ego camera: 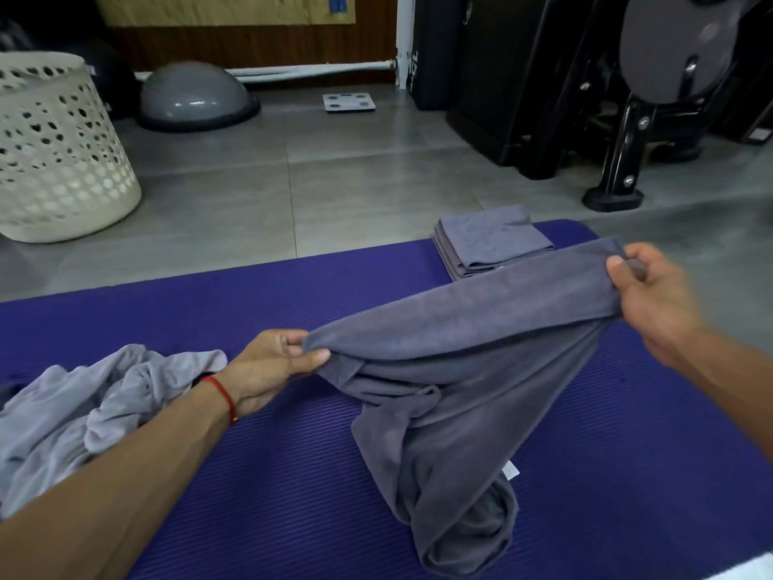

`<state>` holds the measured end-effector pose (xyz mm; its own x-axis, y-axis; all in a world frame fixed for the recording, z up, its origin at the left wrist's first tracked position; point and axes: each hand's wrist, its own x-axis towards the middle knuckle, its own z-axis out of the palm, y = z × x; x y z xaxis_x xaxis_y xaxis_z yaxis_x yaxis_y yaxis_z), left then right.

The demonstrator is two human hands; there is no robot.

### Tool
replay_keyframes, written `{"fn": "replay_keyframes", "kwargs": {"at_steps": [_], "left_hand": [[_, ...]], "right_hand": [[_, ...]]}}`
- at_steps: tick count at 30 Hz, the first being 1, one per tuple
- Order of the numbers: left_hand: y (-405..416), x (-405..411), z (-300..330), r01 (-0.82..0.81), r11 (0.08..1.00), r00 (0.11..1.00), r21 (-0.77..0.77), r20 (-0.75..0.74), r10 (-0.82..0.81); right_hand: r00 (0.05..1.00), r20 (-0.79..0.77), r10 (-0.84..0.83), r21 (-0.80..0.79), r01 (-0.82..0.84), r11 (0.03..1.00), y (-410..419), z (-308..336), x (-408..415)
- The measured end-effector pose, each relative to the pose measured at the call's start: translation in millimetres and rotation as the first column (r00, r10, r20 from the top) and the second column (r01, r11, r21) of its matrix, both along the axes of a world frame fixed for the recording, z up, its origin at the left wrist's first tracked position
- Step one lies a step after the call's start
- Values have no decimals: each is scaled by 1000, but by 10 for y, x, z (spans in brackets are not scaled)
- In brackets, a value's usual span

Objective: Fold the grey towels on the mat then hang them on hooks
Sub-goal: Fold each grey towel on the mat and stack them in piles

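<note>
Spanning the dark grey microfibre towel (pixel 451 328) left-to-right above the purple ribbed foam mat (pixel 267 475), the left hand (pixel 267 366) and right hand (pixel 656 295) each pinch an end, its remainder apparently sagging bunched onto the mat.

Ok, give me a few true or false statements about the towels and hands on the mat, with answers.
1. Both hands hold the dark grey towel. True: left hand, right hand.
2. A folded stack lies at the mat's far edge. True.
3. The laundry basket stands on the mat. False: it stands on the floor.
4. The crumpled pale towel lies right of the held towel. False: left.
</note>
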<state>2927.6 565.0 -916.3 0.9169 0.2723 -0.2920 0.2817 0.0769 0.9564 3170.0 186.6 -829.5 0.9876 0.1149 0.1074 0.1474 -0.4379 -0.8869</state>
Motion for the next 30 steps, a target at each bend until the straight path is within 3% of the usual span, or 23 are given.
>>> {"fn": "replay_keyframes", "kwargs": {"at_steps": [2,5,7,9,11,14,16,18,21,24,26,28,30], "left_hand": [[-26,52,54,-50,994,999,-96,14,52],[-42,261,239,-192,980,978,-58,71,196],[-7,422,437,-327,937,934,119,191,302],[138,555,671,-421,789,895,447,345,283],[292,633,1036,-449,651,875,612,447,184],[388,632,1678,-396,693,868,603,491,69],[407,613,1919,-401,727,860,558,502,90],[376,648,1912,-401,713,880,575,458,126],[157,745,1513,-194,758,974,623,214,73],[-38,894,1045,15,918,998,396,50,-39],[-119,1035,817,124,949,992,291,-6,-128],[-182,1247,659,182,898,983,400,-54,-175],[-317,1542,580,217,754,975,620,-108,-192]], "right_hand": [[1000,16,18,-120,-16,993,3,37,15],[993,117,19,-236,10,972,80,127,24],[982,190,18,-227,26,974,152,238,17],[964,265,30,-241,36,970,189,406,24],[932,362,16,-252,81,964,184,630,45],[878,477,-38,-163,131,978,116,951,32],[870,491,-49,-125,126,984,77,969,4],[914,403,-40,-125,99,987,-15,724,-15],[991,116,-63,-90,74,993,-299,53,-149],[995,-45,-86,39,87,995,-600,-422,-428],[987,-132,-87,137,105,985,-794,-609,-569],[970,-231,-77,198,125,972,-1027,-764,-663],[952,-305,-36,227,110,968,-1273,-879,-723]]}}
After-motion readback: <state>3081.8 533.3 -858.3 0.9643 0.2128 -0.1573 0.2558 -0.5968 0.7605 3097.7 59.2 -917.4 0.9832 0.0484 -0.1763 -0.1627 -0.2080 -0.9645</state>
